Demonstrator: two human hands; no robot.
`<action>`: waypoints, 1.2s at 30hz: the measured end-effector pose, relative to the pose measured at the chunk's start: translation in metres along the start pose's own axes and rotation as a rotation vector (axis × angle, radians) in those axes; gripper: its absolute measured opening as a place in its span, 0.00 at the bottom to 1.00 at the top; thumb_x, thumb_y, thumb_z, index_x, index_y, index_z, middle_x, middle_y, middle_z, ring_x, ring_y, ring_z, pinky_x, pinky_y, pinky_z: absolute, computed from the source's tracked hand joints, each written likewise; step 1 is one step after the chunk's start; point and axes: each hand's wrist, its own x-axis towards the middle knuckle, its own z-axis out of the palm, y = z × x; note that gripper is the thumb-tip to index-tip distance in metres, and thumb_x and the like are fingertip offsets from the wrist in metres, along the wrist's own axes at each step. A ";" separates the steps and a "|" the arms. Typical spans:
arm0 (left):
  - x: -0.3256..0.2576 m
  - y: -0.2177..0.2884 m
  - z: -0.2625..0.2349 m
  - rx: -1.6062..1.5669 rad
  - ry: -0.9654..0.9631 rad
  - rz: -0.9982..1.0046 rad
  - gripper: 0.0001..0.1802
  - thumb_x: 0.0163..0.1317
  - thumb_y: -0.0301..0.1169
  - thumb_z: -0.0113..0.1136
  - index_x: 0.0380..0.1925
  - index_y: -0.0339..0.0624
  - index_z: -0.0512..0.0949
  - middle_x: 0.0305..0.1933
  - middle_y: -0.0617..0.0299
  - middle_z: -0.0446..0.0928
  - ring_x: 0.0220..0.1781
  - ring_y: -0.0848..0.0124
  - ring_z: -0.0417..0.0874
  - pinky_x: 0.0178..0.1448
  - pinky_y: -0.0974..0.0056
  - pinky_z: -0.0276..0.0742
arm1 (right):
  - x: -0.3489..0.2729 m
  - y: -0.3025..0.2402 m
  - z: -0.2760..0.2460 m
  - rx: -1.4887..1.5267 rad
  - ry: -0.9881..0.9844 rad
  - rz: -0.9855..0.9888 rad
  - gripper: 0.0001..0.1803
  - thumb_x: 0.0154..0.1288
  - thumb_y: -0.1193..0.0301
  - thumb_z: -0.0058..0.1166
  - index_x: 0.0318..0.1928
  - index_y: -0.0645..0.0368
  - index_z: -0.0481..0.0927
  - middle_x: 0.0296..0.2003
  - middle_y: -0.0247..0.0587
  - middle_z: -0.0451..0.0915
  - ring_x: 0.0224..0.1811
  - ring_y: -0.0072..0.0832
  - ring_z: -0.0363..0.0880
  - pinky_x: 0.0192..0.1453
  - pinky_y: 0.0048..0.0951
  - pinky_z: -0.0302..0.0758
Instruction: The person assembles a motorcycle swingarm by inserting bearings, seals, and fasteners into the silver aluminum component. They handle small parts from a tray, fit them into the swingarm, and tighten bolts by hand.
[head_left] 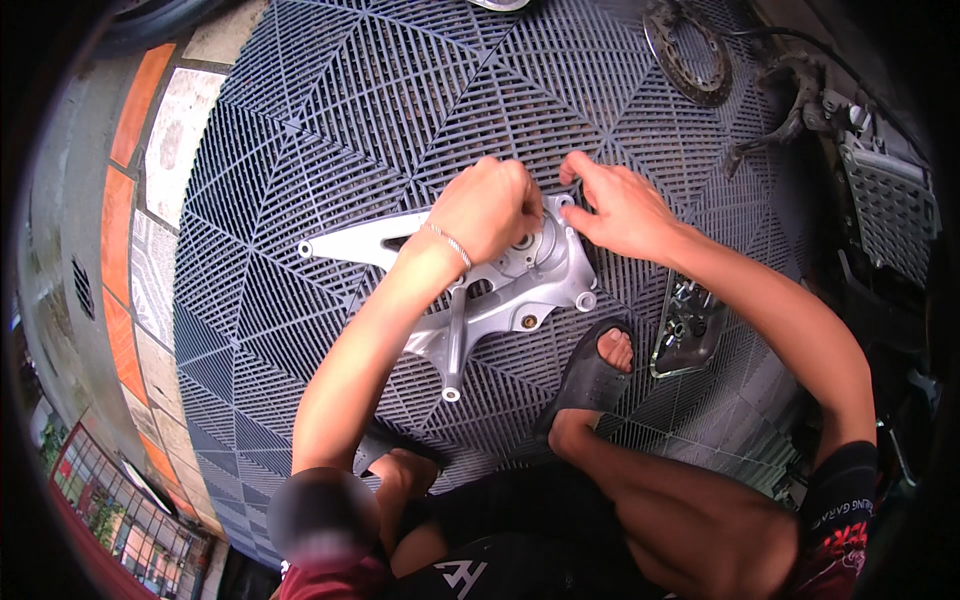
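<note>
A silver cast metal bracket (pixel 470 330) with long arms and bolt holes lies on the grey slatted floor mat. My left hand (pixel 487 208), with a braided bracelet at the wrist, is closed over the round boss at its upper middle. The fingertips face away, so whatever they grip is hidden. Just right of it, my right hand (pixel 622 208) hovers at the bracket's upper right corner, thumb and forefinger curved and apart. Its thumb tip is close to a bolt hole there; contact cannot be made out. Nothing shows between those fingers.
A shallow metal tray (pixel 690 330) of small parts sits right of my sandalled foot (pixel 595 375). A brake disc (pixel 688 52) lies far right, near dark metal parts and a ridged silver piece (pixel 890 215). Orange and pale tiles (pixel 118 230) border the mat (pixel 330 90) on the left.
</note>
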 end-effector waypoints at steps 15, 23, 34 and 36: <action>-0.073 0.029 0.085 -0.130 0.697 0.222 0.09 0.58 0.19 0.74 0.39 0.37 0.86 0.37 0.56 0.88 0.36 0.58 0.87 0.40 0.56 0.85 | -0.013 -0.002 0.008 0.806 -0.446 0.376 0.18 0.80 0.58 0.60 0.44 0.61 0.89 0.23 0.22 0.71 0.22 0.11 0.62 0.23 0.23 0.56; -0.066 0.034 0.115 -0.158 0.755 0.252 0.16 0.58 0.18 0.75 0.47 0.33 0.87 0.51 0.49 0.89 0.47 0.55 0.91 0.50 0.58 0.88 | -0.015 -0.005 0.007 1.069 -0.463 0.377 0.10 0.76 0.64 0.65 0.41 0.58 0.88 0.25 0.20 0.72 0.22 0.10 0.59 0.22 0.21 0.54; -0.082 -0.011 0.094 0.206 0.273 0.185 0.29 0.72 0.47 0.64 0.61 0.36 0.79 0.71 0.44 0.74 0.74 0.47 0.75 0.75 0.50 0.74 | 0.005 0.001 0.007 -0.043 -0.156 -0.029 0.16 0.69 0.62 0.66 0.33 0.64 0.86 0.26 0.52 0.84 0.29 0.47 0.84 0.37 0.47 0.76; -0.085 -0.020 0.096 0.289 0.246 0.208 0.32 0.72 0.51 0.62 0.65 0.36 0.78 0.75 0.42 0.71 0.78 0.47 0.71 0.78 0.50 0.70 | 0.005 0.003 0.012 -0.097 -0.131 -0.119 0.14 0.70 0.63 0.64 0.34 0.64 0.86 0.29 0.54 0.86 0.35 0.52 0.86 0.41 0.51 0.78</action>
